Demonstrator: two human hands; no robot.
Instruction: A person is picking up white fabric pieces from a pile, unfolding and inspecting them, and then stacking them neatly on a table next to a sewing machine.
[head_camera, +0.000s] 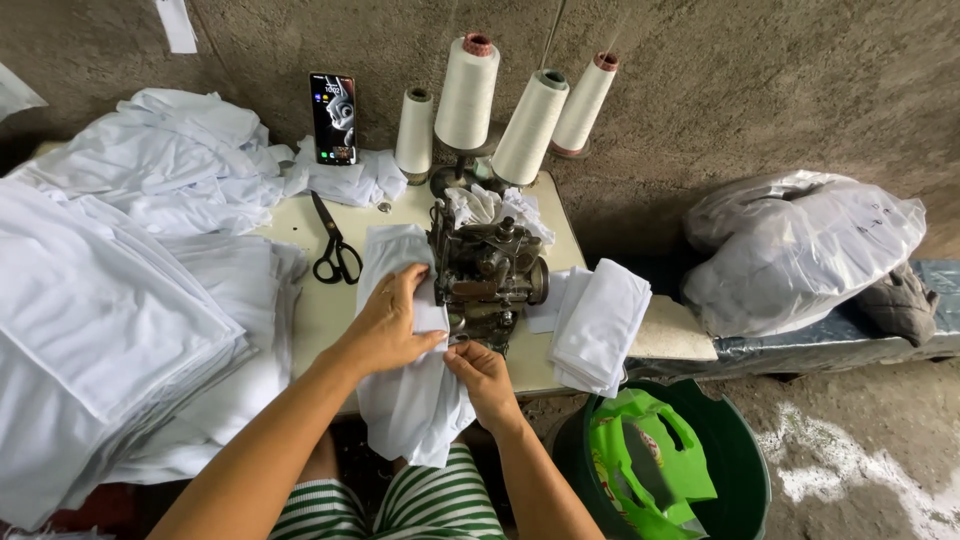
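**White fabric held at the sewing machine**

Your left hand (385, 325) lies curled over the white fabric piece (410, 330), pressing it down just left of the sewing machine (487, 275). Your right hand (482, 372) pinches the near edge of the same cloth, right at the machine's front. The fabric drapes off the table (320, 300) toward your lap. Black scissors (335, 250) lie farther left; four thread cones (468, 92) stand behind the machine.
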